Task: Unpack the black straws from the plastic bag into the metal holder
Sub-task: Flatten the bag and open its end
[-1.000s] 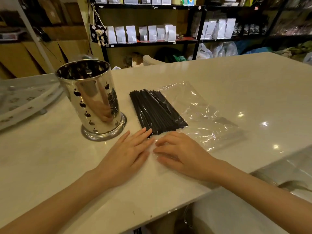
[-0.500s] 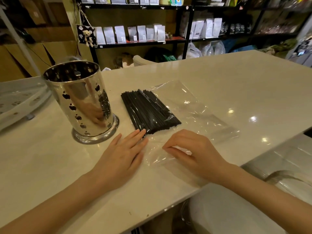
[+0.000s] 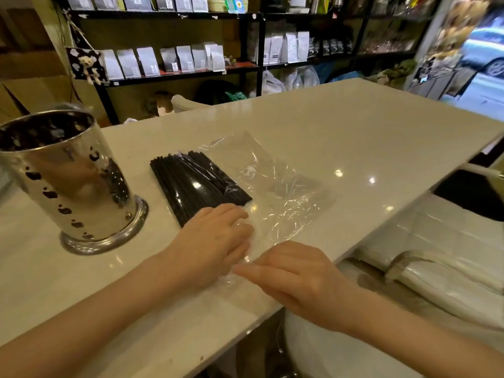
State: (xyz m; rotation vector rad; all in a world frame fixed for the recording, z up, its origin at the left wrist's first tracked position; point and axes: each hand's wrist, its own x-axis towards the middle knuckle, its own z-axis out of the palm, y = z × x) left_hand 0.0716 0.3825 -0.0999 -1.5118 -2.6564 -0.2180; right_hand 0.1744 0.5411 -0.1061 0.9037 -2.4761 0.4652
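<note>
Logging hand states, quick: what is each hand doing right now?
Left hand: open, lying flat on the near end of the plastic bag by the black straws.
Right hand: fingers on the bag's near edge; grip cannot be told.

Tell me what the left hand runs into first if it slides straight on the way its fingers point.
The left hand points up and right across the counter, fingers on the plastic bag. It would likely meet the near ends of the black straws almost at once, though depth is hard to judge.

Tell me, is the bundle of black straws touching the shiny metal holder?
Apart. The head view shows bare white counter between the bundle of black straws and the shiny metal holder.
</note>
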